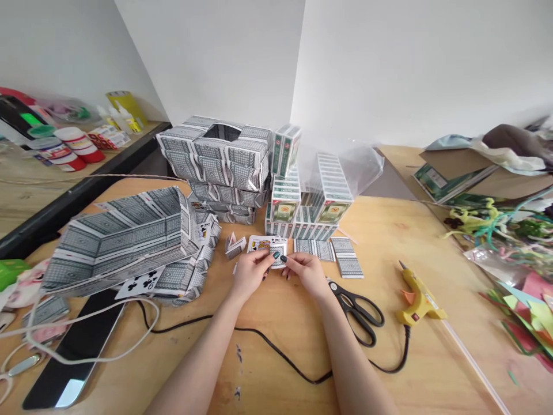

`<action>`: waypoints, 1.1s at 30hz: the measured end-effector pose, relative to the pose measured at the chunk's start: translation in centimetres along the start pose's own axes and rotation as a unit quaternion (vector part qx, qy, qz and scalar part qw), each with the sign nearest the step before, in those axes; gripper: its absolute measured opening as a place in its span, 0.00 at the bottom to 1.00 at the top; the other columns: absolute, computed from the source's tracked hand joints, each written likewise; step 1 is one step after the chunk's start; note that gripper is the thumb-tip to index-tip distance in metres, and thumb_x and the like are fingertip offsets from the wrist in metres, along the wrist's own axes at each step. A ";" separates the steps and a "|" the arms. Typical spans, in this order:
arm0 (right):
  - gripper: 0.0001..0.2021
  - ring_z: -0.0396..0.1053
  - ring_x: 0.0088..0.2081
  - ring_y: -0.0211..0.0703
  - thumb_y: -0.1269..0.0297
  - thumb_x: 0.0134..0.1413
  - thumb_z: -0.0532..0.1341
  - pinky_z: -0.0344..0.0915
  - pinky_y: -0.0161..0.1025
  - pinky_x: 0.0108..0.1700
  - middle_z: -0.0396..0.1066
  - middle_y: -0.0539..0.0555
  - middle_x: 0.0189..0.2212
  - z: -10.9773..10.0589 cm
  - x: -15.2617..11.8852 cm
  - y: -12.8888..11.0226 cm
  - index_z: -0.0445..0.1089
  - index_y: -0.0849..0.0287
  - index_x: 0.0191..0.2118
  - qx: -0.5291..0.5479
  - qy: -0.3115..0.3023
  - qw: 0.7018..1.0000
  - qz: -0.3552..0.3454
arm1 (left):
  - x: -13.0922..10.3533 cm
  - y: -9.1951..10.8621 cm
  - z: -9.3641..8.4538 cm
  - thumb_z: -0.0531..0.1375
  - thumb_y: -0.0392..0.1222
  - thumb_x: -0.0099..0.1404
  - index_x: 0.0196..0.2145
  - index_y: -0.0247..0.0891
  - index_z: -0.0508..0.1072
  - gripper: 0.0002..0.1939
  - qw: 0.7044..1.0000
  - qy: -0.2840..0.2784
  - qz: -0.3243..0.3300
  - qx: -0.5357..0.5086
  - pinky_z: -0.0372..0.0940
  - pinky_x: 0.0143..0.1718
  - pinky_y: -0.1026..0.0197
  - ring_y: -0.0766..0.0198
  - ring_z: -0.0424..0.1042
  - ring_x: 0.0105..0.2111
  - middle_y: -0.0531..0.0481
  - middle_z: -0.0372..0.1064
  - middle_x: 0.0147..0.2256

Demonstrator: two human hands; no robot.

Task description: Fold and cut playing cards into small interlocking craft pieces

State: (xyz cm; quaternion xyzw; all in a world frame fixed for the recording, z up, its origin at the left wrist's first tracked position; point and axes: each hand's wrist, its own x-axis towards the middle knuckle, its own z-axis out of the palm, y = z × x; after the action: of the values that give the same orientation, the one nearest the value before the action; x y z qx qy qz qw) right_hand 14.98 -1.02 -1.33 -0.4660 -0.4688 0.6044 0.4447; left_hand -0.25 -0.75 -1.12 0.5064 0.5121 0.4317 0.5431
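Note:
My left hand (252,273) and my right hand (309,273) pinch one patterned playing card (280,248) between thumbs and fingers, low over the table. Just behind it lie face cards (258,243). A small folded card piece (235,246) stands to the left. Beyond my right hand are flat joined cards (314,249) and another card pair (349,257). Black-handled scissors (360,311) rest by my right wrist, their blades partly hidden under it.
Structures of folded cards (216,155) are stacked behind left, with an open card tray (125,233) in front. Green card boxes (286,210) stand at the back. A yellow glue gun (419,300) lies right, its black cord (280,346) running under my arms. A dark glossy slab (80,351) lies left.

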 end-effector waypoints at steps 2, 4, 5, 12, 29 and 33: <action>0.12 0.62 0.17 0.35 0.56 0.41 0.63 0.59 0.34 0.22 0.68 0.50 0.15 -0.1 0.1 0.1 0.72 0.62 0.23 -0.015 0.007 1.000 -0.002 | 0.1 -0.2 -0.2 0.57 0.51 0.53 0.21 0.35 0.69 0.15 1.000 0.004 0.004 0.013 0.49 0.15 0.69 0.73 0.54 0.15 0.57 0.54 0.15; 0.12 0.61 0.16 0.35 0.56 0.39 0.64 0.58 0.33 0.20 0.66 0.48 0.14 -0.1 0.2 0.3 0.71 0.62 0.24 -0.025 0.027 0.999 -0.003 | 0.2 -0.3 -0.3 0.57 0.52 0.53 0.21 0.35 0.69 0.16 1.000 0.002 0.006 0.017 0.49 0.15 0.69 0.73 0.54 0.15 0.57 0.55 0.15; 0.12 0.60 0.16 0.35 0.56 0.38 0.64 0.57 0.33 0.20 0.66 0.48 0.14 -0.1 0.3 0.4 0.71 0.62 0.24 -0.028 0.037 0.999 -0.004 | 0.2 -0.4 -0.3 0.57 0.52 0.53 0.21 0.35 0.68 0.16 1.000 -0.001 0.007 0.019 0.49 0.15 0.69 0.73 0.54 0.14 0.57 0.55 0.15; 0.12 0.60 0.14 0.34 0.55 0.39 0.64 0.58 0.33 0.18 0.66 0.49 0.13 -0.1 0.3 0.5 0.71 0.61 0.22 -0.017 0.018 1.000 0.009 | 0.3 -0.2 -0.8 0.57 0.52 0.53 0.16 0.36 0.65 0.18 0.998 -0.032 0.013 0.056 0.49 0.15 0.69 0.72 0.55 0.14 0.57 0.55 0.13; 0.08 0.62 0.15 0.36 0.60 0.38 0.64 0.59 0.34 0.19 0.67 0.49 0.13 0.0 0.2 0.3 0.72 0.61 0.22 0.004 -0.003 0.999 0.032 | 0.2 0.4 -1.4 0.57 0.48 0.53 0.13 0.36 0.65 0.17 0.997 -0.060 -0.006 0.042 0.50 0.16 0.68 0.70 0.56 0.15 0.55 0.57 0.13; 0.08 0.61 0.15 0.36 0.61 0.38 0.64 0.59 0.34 0.19 0.66 0.48 0.13 0.1 0.2 0.3 0.71 0.61 0.21 0.005 -0.003 1.000 0.030 | 0.2 0.6 -1.3 0.57 0.47 0.52 0.12 0.36 0.65 0.17 0.997 -0.058 -0.005 0.040 0.50 0.16 0.67 0.70 0.55 0.14 0.55 0.57 0.12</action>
State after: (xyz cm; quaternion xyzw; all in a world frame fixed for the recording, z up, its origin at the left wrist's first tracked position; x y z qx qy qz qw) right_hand 14.83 -0.85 -1.67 -0.4755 -0.4529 0.6211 0.4278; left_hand -1.53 -0.31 -0.53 0.5495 0.4989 0.3781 0.5533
